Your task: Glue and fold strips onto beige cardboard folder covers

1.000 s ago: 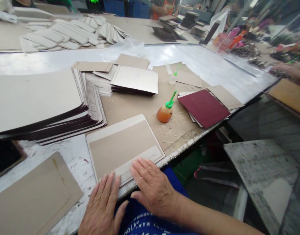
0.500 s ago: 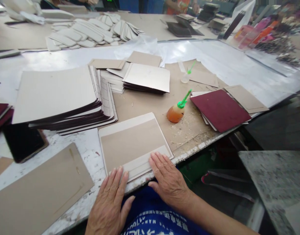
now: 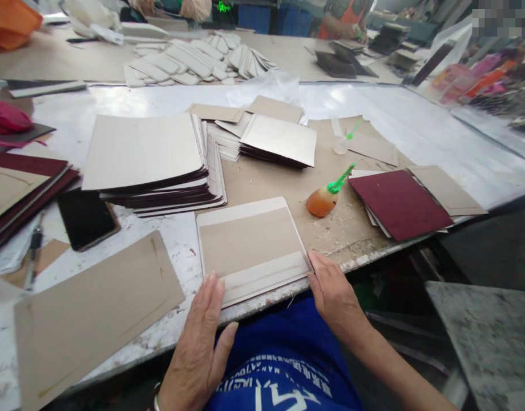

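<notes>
A flat beige panel (image 3: pixel 249 240) with white borders lies at the table's front edge, a pale strip (image 3: pixel 262 271) running along its near side. My left hand (image 3: pixel 202 331) rests with its fingers stretched over the panel's near left corner, thumb apart. At the near right corner, my right hand (image 3: pixel 333 285) has fingers and thumb closed about the panel's edge. Beyond the panel stands a squat bottle of orange-brown liquid (image 3: pixel 321 202) with a green nozzle.
Stacks of pale sheets with dark undersides (image 3: pixel 146 151) stand behind on the left. Dark red panels (image 3: pixel 399 202) lie to the right. A phone (image 3: pixel 87 220), a pen (image 3: pixel 35 251) and a large beige board (image 3: pixel 100 314) are at left. A co-worker's arm (image 3: pixel 337 25) shows at the back.
My right hand has slid from the pale strip outward to the panel's right corner and closed there. My left hand stays at the left corner. The camera view has turned left.
</notes>
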`<action>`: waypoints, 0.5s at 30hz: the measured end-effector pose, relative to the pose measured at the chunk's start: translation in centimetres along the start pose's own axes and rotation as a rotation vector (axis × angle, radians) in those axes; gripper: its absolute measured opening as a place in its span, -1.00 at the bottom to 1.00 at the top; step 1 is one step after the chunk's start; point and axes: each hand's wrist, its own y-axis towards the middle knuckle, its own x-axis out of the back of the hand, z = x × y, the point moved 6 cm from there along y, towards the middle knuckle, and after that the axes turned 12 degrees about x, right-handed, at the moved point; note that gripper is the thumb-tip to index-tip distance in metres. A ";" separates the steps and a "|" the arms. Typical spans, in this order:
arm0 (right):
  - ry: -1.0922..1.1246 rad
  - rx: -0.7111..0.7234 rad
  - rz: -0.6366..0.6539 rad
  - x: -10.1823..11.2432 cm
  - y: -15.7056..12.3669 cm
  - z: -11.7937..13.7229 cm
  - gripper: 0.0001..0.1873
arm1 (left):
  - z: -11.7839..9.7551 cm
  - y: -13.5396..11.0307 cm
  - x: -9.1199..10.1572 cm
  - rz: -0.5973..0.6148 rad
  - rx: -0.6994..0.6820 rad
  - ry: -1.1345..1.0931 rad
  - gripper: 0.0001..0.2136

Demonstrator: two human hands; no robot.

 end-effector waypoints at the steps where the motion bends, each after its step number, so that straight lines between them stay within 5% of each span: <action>1: 0.024 -0.018 0.007 0.1 0.4 -0.2 -0.61 | 0.7 0.1 0.5 -0.012 0.140 -0.090 -0.48; 4: 0.089 -0.075 0.032 0.3 1.5 -0.5 -0.65 | 3.0 -0.2 0.9 -0.015 0.604 -0.430 -0.56; 7: 0.191 -0.179 0.027 0.4 2.2 -1.2 -0.66 | 3.8 0.0 0.4 0.019 0.868 -0.822 -0.57; 12: 0.581 -0.526 0.014 0.0 2.6 -3.0 -0.63 | 4.6 1.6 0.5 0.017 1.062 -1.057 -0.59; 15: 0.947 -0.710 0.054 -0.7 2.6 -2.3 -0.61 | 4.5 3.1 1.0 0.153 0.849 -0.828 -0.69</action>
